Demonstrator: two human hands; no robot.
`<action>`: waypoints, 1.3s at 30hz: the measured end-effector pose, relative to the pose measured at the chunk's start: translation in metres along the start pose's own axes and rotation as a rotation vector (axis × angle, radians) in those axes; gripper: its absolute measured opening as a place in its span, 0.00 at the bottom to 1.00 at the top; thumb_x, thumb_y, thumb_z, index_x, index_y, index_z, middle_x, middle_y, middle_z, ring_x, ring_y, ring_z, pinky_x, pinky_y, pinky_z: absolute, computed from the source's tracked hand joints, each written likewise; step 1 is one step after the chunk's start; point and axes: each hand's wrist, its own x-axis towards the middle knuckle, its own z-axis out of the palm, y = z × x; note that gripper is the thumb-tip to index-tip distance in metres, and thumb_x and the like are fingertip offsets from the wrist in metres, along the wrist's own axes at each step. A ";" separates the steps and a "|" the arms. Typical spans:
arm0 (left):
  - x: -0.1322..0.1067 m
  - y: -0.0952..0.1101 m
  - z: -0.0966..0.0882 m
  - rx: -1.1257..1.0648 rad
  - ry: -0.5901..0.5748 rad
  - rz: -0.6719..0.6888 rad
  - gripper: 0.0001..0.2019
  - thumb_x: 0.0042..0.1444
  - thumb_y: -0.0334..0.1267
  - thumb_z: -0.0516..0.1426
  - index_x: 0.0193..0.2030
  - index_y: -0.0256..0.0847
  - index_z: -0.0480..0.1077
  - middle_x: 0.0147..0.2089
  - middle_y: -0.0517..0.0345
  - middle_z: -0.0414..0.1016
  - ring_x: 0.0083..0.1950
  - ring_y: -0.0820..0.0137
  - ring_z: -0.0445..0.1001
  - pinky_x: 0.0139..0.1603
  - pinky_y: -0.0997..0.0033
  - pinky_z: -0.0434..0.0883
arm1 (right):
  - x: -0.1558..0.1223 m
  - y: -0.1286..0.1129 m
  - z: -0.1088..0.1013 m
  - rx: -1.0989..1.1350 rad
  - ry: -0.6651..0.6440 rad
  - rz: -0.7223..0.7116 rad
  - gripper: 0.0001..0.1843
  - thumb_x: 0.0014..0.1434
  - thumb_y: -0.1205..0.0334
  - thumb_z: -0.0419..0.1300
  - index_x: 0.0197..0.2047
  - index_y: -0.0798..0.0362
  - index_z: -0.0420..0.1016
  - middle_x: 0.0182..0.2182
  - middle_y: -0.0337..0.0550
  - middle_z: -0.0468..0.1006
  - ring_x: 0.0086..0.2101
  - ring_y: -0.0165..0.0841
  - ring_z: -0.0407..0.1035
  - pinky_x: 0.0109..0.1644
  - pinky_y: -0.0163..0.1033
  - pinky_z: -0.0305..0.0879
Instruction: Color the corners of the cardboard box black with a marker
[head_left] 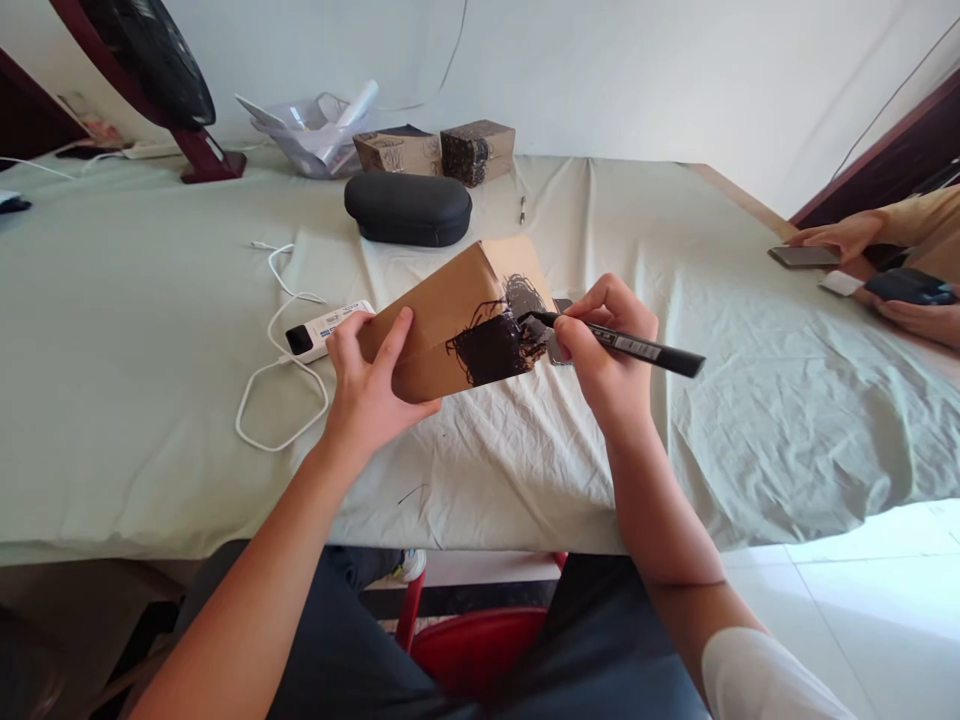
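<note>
My left hand grips one end of a brown cardboard box, which is held tilted above the cloth. Black ink scribbles cover the box's right end and spread over its edge onto the near side. A black marker pen lies pinched in my right hand, its tip at the inked end of the box. Behind the box, partly hidden, is a dark flat object. Left of my left hand rests a white device with a white cable.
A black zip case sits beyond the box. Behind it stand two scribbled cardboard boxes and a clear plastic basket. A fan is at back left. At right, another person's hands hold a phone and a dark object.
</note>
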 end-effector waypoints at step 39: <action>0.000 -0.028 0.011 -0.318 0.002 -0.181 0.65 0.41 0.57 0.75 0.82 0.52 0.47 0.69 0.47 0.52 0.71 0.46 0.61 0.70 0.40 0.70 | -0.016 0.020 0.038 -0.092 -0.074 -0.428 0.08 0.61 0.66 0.57 0.34 0.46 0.60 0.22 0.30 0.66 0.20 0.24 0.56 0.24 0.32 0.52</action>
